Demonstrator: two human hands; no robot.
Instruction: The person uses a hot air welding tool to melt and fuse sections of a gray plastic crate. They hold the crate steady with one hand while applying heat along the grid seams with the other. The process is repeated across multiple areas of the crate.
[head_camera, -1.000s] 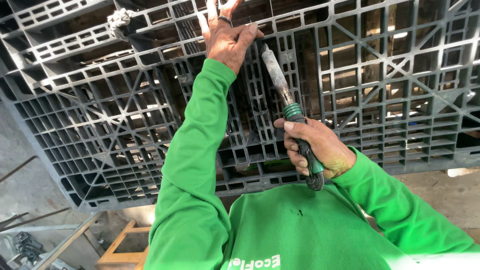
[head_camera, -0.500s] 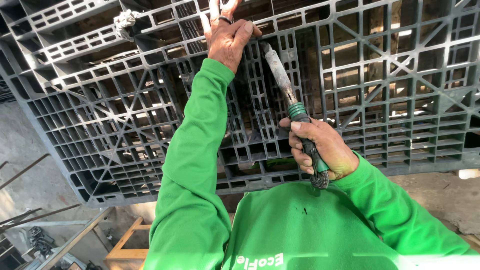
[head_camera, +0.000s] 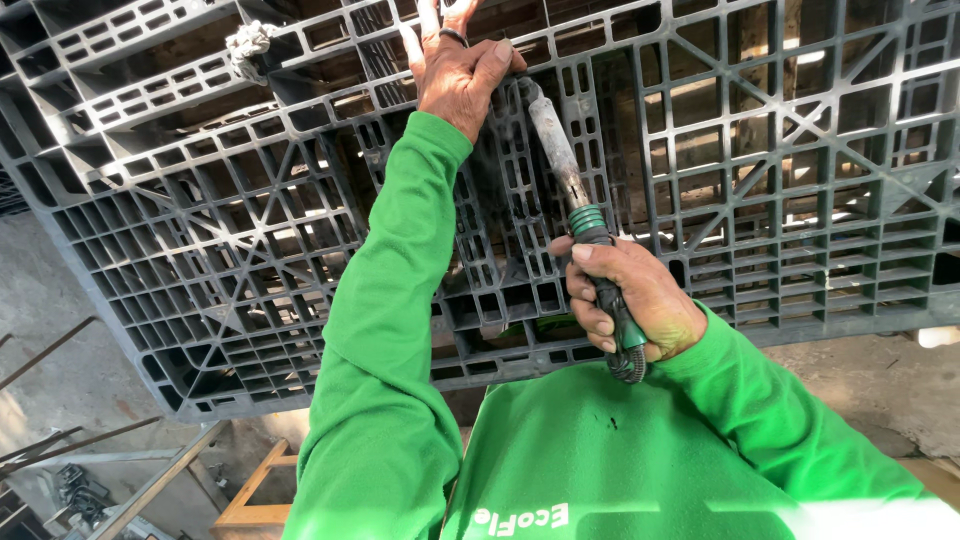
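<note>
A big dark grey plastic pallet (head_camera: 250, 230) stands up on its side and fills most of the view. It is made of many little square and slanted holes, like a grid. The left hand (head_camera: 455, 70) reaches up high to the top part of the pallet. Its fingers go through the holes and hook onto a bar, and the thumb presses against the plastic, so this hand grips the pallet. A dark ring sits on one finger. The right hand (head_camera: 625, 300) is lower down, in front of the pallet. It is wrapped tight around the handle of a long tool (head_camera: 575, 200). The tool has a dusty grey barrel, a green ring in the middle and a dark handle with a green band at the bottom. The tool leans up and to the left, and its tip is right beside the left thumb, at the pallet's bars. A little thin smoke seems to hang near the tip. I cannot tell if the tip touches the plastic. Both arms wear bright green sleeves (head_camera: 385, 350), and a green shirt shows at the bottom. A knot of pale rope (head_camera: 248, 42) is tied to the pallet near the top left. Below on the left lie a small wooden frame (head_camera: 255, 495) and some thin metal rods (head_camera: 60, 440) on the grey ground.
</note>
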